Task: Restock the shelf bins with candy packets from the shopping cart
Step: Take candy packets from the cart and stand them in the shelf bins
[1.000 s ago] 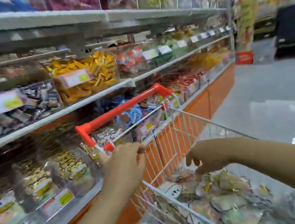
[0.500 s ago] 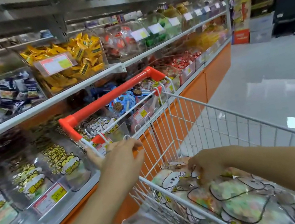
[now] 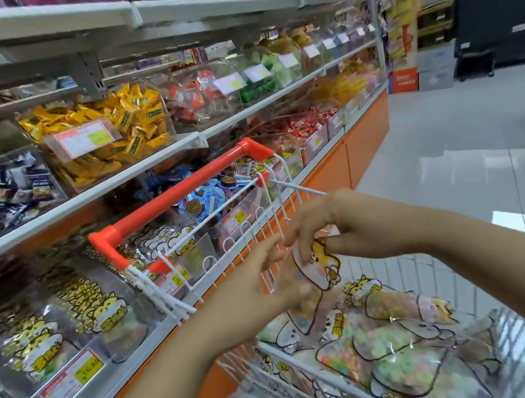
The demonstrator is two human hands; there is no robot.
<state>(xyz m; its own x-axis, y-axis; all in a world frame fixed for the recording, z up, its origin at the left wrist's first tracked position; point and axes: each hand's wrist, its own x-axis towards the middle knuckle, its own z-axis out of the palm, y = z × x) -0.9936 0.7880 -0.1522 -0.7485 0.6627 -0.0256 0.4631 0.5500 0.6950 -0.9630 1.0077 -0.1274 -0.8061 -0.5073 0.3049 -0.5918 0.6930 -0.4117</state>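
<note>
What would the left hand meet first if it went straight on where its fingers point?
Probably the candy packet that the right hand holds over the cart; the left hand looks nearly at it, though blur hides contact.

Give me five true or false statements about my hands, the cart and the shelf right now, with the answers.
1. The right hand pinches a candy packet above the cart. True.
2. The left hand grips the red handle. False: it is off the handle, fingers stretched towards the packet.
3. The cart holds nothing else. False: more packets lie piled in it.
4. A bin of yellow-wrapped candies stands on the shelf above the handle. True.
5. The held packet sits in a shelf bin. False: it hangs over the cart in the right hand.
</note>
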